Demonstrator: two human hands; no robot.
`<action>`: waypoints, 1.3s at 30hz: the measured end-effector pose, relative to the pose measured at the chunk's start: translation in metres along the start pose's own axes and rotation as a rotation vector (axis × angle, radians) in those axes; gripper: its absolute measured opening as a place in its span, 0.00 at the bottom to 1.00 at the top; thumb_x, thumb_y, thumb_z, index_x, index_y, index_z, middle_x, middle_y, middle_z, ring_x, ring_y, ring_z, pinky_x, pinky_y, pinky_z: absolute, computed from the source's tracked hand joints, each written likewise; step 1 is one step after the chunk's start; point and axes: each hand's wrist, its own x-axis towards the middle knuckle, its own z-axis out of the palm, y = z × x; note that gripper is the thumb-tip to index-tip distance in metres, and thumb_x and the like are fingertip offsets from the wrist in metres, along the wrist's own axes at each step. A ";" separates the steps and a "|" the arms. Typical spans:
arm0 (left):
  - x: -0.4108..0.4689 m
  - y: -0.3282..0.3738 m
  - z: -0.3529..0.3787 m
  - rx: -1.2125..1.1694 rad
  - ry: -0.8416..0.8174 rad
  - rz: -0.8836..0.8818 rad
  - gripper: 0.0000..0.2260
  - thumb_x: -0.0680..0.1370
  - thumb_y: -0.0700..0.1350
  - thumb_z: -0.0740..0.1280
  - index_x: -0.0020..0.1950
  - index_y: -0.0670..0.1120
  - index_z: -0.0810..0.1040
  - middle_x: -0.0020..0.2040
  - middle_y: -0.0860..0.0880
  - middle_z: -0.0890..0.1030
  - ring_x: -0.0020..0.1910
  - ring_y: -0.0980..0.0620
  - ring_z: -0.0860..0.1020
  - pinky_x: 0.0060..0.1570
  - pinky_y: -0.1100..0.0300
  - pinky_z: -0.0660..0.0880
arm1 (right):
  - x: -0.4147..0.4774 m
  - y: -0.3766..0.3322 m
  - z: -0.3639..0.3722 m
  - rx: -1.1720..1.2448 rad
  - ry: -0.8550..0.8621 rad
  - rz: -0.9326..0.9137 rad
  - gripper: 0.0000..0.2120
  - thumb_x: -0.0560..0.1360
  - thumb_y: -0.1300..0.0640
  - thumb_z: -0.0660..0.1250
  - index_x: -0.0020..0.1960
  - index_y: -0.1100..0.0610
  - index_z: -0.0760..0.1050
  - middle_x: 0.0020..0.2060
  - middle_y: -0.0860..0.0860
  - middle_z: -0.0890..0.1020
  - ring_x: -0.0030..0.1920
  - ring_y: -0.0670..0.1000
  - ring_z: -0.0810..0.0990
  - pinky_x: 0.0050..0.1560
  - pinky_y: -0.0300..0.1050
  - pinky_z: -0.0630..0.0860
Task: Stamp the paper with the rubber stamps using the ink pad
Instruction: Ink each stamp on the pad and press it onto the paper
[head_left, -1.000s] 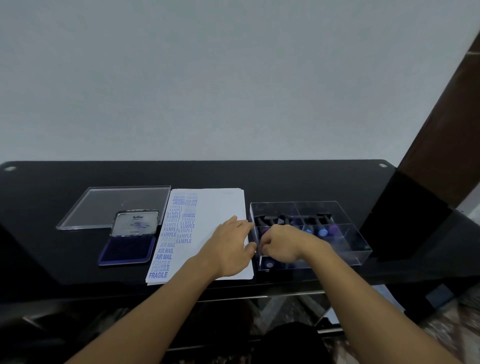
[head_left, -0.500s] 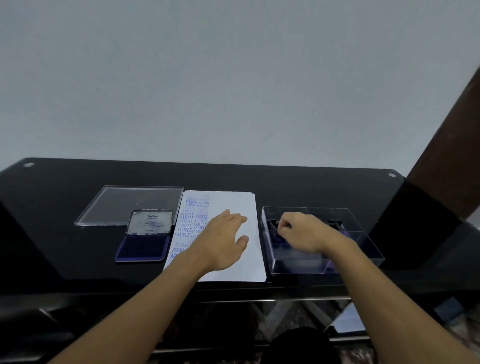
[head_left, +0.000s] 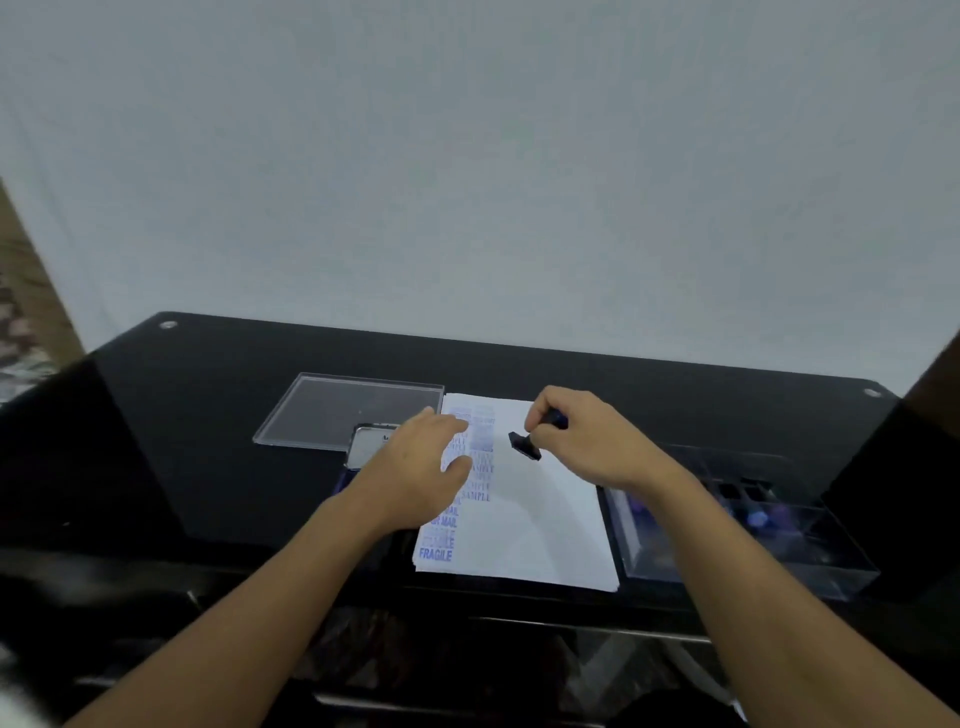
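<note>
On the black table: a sheet of paper (head_left: 540, 525) is laid between an ink pad (head_left: 371, 447) on the left and a clear compartment box (head_left: 769, 540) on the right.
Paper: blue imprints are carried down its left part, with "SAMPLE", "AIR MAIL" and "FRAGILE" readable; the right part is left bare.
Right hand (head_left: 597, 441): a dark rubber stamp (head_left: 535, 439) is pinched by its handle between thumb and fingers and is held tilted above the upper middle of the sheet, clear of the surface.
Change: a second earlier this hand was reaching down into the box; it has since been lifted out and carried leftward over the paper with a stamp in it.
Left hand (head_left: 421, 467): spread loosely with nothing held, it has been shifted left from the sheet's middle to its left edge, partly over the ink pad.
Ink pad: its lid is open; the inked face is mostly hidden behind the left hand.
Clear lid (head_left: 348, 410): laid flat behind the pad.
Meaning for the task: a fresh stamp has been picked, and inking is judged to come next.
</note>
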 end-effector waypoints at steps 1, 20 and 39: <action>-0.003 -0.005 -0.004 -0.004 0.014 0.001 0.22 0.83 0.51 0.60 0.77 0.49 0.65 0.78 0.54 0.64 0.80 0.53 0.53 0.75 0.55 0.54 | 0.003 -0.006 0.005 0.013 0.001 -0.015 0.04 0.77 0.58 0.64 0.46 0.52 0.77 0.43 0.45 0.81 0.38 0.45 0.75 0.38 0.39 0.70; -0.040 -0.121 -0.037 -0.045 0.131 -0.202 0.24 0.83 0.49 0.59 0.79 0.50 0.61 0.80 0.53 0.58 0.80 0.55 0.50 0.78 0.54 0.52 | 0.063 -0.072 0.106 -0.172 -0.154 -0.122 0.07 0.81 0.51 0.63 0.49 0.54 0.74 0.45 0.51 0.79 0.42 0.49 0.77 0.37 0.41 0.71; -0.045 -0.162 0.005 0.154 0.118 -0.222 0.23 0.85 0.49 0.52 0.80 0.50 0.57 0.82 0.51 0.52 0.81 0.49 0.46 0.77 0.43 0.46 | 0.085 -0.083 0.168 -0.405 -0.286 -0.211 0.04 0.81 0.52 0.59 0.48 0.52 0.68 0.46 0.50 0.76 0.46 0.54 0.74 0.46 0.48 0.70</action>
